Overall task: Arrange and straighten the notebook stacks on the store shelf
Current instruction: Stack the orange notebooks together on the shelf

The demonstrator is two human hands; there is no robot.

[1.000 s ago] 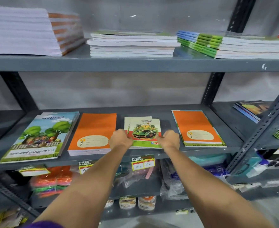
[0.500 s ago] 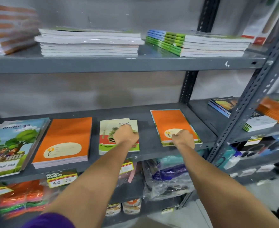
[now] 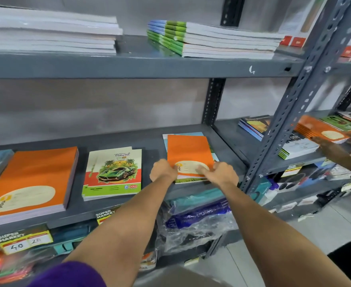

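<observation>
On the middle shelf (image 3: 149, 141) lies a small stack topped by an orange notebook (image 3: 188, 149), skewed over the books beneath it. My left hand (image 3: 163, 170) grips its near left corner. My right hand (image 3: 222, 175) pinches its near right edge with the fingers on the cover's label. To the left lies a green car-cover notebook stack (image 3: 113, 172), then a thick orange notebook stack (image 3: 31, 179).
The upper shelf holds a white stack (image 3: 50, 36) and a green-spined stack (image 3: 212, 41). A perforated grey upright (image 3: 290, 104) stands just right of my hands. Another person's hand (image 3: 334, 146) rests on orange notebooks (image 3: 323, 131) on the right-hand shelf unit. Bagged goods (image 3: 195, 224) sit below.
My hands left the car-cover stack and moved right. Both now hold the small orange-topped stack at its near edge. The view has swung to the right.
</observation>
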